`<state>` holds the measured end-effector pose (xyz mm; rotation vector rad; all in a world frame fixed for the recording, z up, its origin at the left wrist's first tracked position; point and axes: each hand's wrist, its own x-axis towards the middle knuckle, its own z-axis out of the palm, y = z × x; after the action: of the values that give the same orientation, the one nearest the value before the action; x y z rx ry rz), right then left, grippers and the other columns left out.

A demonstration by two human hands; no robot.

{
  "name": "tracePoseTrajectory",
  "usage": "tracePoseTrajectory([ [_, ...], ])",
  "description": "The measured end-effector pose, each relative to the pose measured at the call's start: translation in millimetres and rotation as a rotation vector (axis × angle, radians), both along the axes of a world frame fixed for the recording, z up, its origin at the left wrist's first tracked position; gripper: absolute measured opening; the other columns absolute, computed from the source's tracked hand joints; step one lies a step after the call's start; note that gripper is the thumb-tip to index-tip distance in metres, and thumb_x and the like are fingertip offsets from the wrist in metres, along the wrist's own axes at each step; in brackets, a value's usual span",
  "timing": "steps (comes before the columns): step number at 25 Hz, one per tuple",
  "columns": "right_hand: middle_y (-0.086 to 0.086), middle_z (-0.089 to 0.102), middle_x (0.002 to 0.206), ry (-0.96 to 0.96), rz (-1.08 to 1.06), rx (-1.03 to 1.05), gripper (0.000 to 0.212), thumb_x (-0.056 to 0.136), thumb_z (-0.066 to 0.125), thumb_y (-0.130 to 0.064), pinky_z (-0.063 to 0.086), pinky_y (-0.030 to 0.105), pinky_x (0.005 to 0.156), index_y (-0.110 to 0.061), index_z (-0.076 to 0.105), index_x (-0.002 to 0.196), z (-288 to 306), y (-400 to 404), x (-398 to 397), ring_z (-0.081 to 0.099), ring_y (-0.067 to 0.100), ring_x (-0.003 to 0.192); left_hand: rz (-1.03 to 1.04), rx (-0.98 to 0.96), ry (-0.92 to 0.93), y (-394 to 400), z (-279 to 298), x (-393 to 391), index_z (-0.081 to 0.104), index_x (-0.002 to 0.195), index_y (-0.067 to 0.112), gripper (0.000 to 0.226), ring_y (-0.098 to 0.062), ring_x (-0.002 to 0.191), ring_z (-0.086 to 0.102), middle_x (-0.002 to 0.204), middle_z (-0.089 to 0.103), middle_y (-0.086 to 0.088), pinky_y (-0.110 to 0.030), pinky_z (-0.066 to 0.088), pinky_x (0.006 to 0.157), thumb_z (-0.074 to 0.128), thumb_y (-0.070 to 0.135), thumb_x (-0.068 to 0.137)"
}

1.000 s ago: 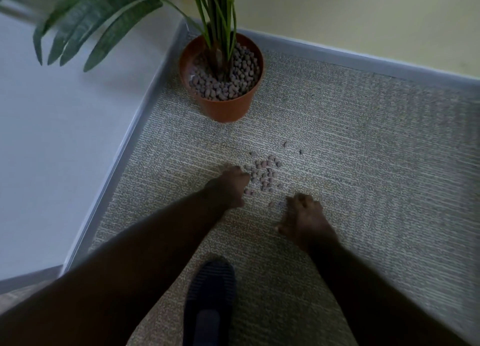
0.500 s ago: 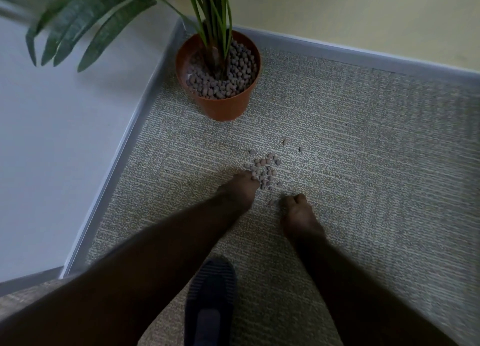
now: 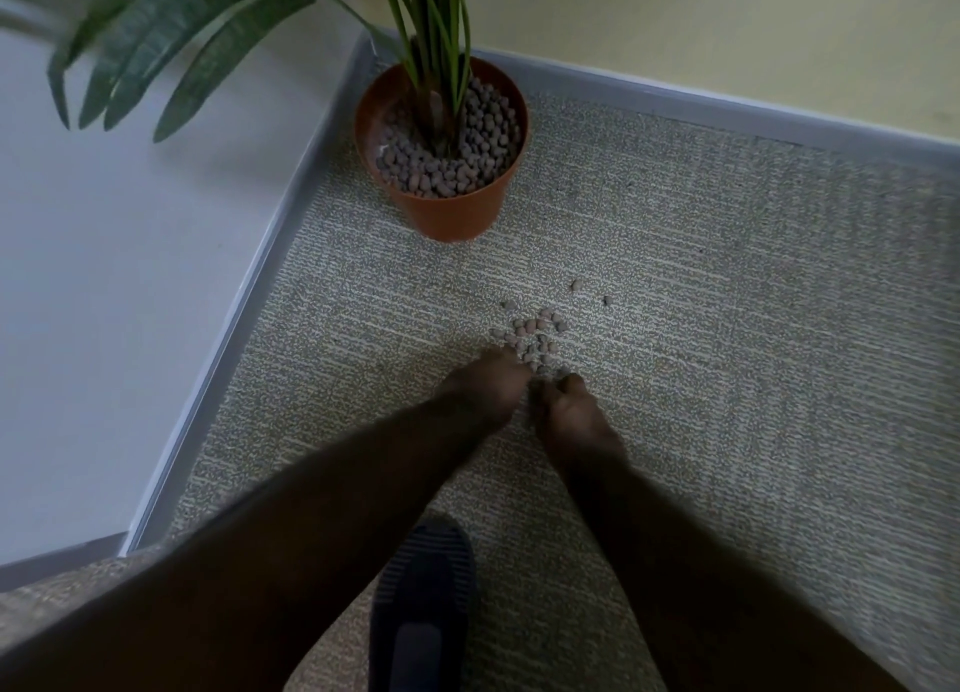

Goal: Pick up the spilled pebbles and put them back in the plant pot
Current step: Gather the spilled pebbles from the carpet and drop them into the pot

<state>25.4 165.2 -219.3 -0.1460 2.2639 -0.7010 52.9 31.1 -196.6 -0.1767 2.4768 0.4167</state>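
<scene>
Pebbles: spilled on carpet, centre frame, below pot.
Fingers: left hand, right hand curled at heap's edge; we cannot tell if gripping.
Risk: hasty scooping could scatter them wider.

Dim, flat light; arms in shadow, edges blurred and bowed.

The left arm and the right arm are long and bare, right down to the left hand and the right hand. Small fine hairs show on the left arm. One shoe is dark blue with a round toe. Thin pale stripes run across its front, and its middle is plain and darker.
</scene>
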Motion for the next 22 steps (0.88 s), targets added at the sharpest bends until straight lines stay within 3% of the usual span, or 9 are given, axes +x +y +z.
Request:
tracePoseTrajectory([
  [2, 0.008, 0.065, 0.104, 0.053, 0.088, 0.046, 0.031, 0.089, 0.04, -0.047, 0.046, 0.037, 0.079, -0.022, 0.053, 0.103, -1, -1, 1, 0.062, 0.028, 0.092, -0.045, -0.014, -0.014, 4, 0, -1, 0.052, 0.126, 0.011, 0.036, -0.033, 0.125, 0.047, 0.134, 0.045, -0.015, -0.046, 0.043, 0.099, 0.036, 0.027, 0.098],
  [6, 0.012, 0.064, 0.117, 0.155, 0.341, 0.094, 0.038, 0.092, 0.037, -0.047, 0.048, 0.042, 0.091, -0.022, 0.054, 0.117, -2, 0, -1, 0.062, 0.03, 0.105, -0.045, -0.019, -0.046, 7, 1, -3, 0.048, 0.131, 0.006, 0.038, -0.033, 0.127, 0.046, 0.138, 0.044, -0.017, -0.046, 0.042, 0.103, 0.031, 0.021, 0.1],
  [10, 0.005, 0.066, 0.1, 0.217, 0.427, 0.141, 0.023, 0.091, 0.041, -0.045, 0.044, 0.036, 0.081, -0.025, 0.051, 0.096, -7, 4, -5, 0.059, 0.026, 0.089, -0.088, -0.044, -0.055, 1, -2, 1, 0.05, 0.128, 0.006, 0.037, -0.032, 0.129, 0.044, 0.139, 0.042, -0.015, -0.049, 0.043, 0.104, 0.031, 0.02, 0.1],
  [12, -0.003, 0.06, 0.091, 0.226, 0.461, 0.135, 0.023, 0.091, 0.043, -0.044, 0.041, 0.033, 0.079, -0.024, 0.052, 0.1, -6, 10, -8, 0.057, 0.024, 0.088, -0.103, -0.042, -0.042, -4, -3, 7, 0.053, 0.124, 0.007, 0.034, -0.031, 0.128, 0.044, 0.137, 0.042, -0.013, -0.049, 0.045, 0.101, 0.033, 0.017, 0.098],
  [14, -0.004, 0.053, 0.096, 0.249, 0.486, 0.103, 0.025, 0.094, 0.045, -0.042, 0.046, 0.034, 0.084, -0.025, 0.058, 0.106, -3, 19, -15, 0.059, 0.025, 0.095, -0.083, -0.079, -0.038, -17, -2, 11, 0.054, 0.12, 0.006, 0.03, -0.031, 0.124, 0.047, 0.133, 0.044, -0.013, -0.049, 0.047, 0.097, 0.037, 0.012, 0.096],
  [16, -0.004, 0.046, 0.097, 0.27, 0.463, 0.045, 0.021, 0.096, 0.046, -0.035, 0.049, 0.033, 0.086, -0.025, 0.064, 0.099, 6, 22, -27, 0.058, 0.024, 0.092, -0.063, -0.124, -0.011, -38, 0, 7, 0.057, 0.113, 0.002, 0.026, -0.033, 0.119, 0.05, 0.127, 0.047, -0.016, -0.048, 0.047, 0.098, 0.041, 0.007, 0.093],
  [19, -0.01, 0.046, 0.091, 0.331, 0.321, -0.061, 0.012, 0.094, 0.055, -0.026, 0.046, 0.023, 0.081, -0.024, 0.067, 0.091, 29, 9, -55, 0.056, 0.01, 0.081, 0.082, -0.132, 0.182, -81, 18, -9, 0.064, 0.096, -0.001, 0.021, -0.033, 0.104, 0.058, 0.11, 0.059, -0.02, -0.043, 0.049, 0.092, 0.045, 0.008, 0.09],
  [22, -0.019, 0.046, 0.078, 0.413, 0.252, -0.124, 0.008, 0.092, 0.059, -0.016, 0.047, 0.015, 0.068, -0.016, 0.067, 0.092, 59, -21, -84, 0.058, 0.001, 0.074, 0.301, -0.073, 0.546, -115, 52, -24, 0.07, 0.076, 0.001, 0.018, -0.029, 0.079, 0.063, 0.086, 0.066, -0.018, -0.037, 0.053, 0.074, 0.056, 0.009, 0.081],
])
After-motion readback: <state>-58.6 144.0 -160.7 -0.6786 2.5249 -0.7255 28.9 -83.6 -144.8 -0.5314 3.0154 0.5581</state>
